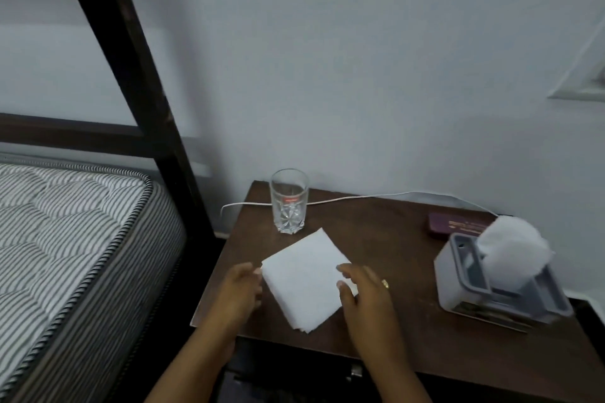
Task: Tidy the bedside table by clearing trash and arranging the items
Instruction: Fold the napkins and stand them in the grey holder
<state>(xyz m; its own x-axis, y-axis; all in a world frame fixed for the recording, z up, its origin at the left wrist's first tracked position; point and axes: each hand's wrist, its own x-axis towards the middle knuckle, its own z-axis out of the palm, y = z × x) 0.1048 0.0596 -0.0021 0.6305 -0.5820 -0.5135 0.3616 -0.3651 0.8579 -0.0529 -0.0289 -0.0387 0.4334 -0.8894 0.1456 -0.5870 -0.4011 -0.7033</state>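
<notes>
A folded white tissue point(302, 278) lies flat on the dark wooden bedside table point(399, 271), near its front left. My left hand point(240, 289) rests at the tissue's left edge, fingertips touching it. On the tissue's right corner sits my right hand point(363, 293), fingers spread and pressing down, a ring on one finger. Neither hand grips anything. Behind the tissue an empty clear glass point(288, 201) stands upright.
A grey tissue box point(491, 285) with a tissue sticking out sits at the table's right. Behind it lies a small maroon case point(455, 225). A white cable point(360, 198) runs along the table's back edge. A striped mattress point(72, 239) and dark bed frame point(140, 91) stand at the left.
</notes>
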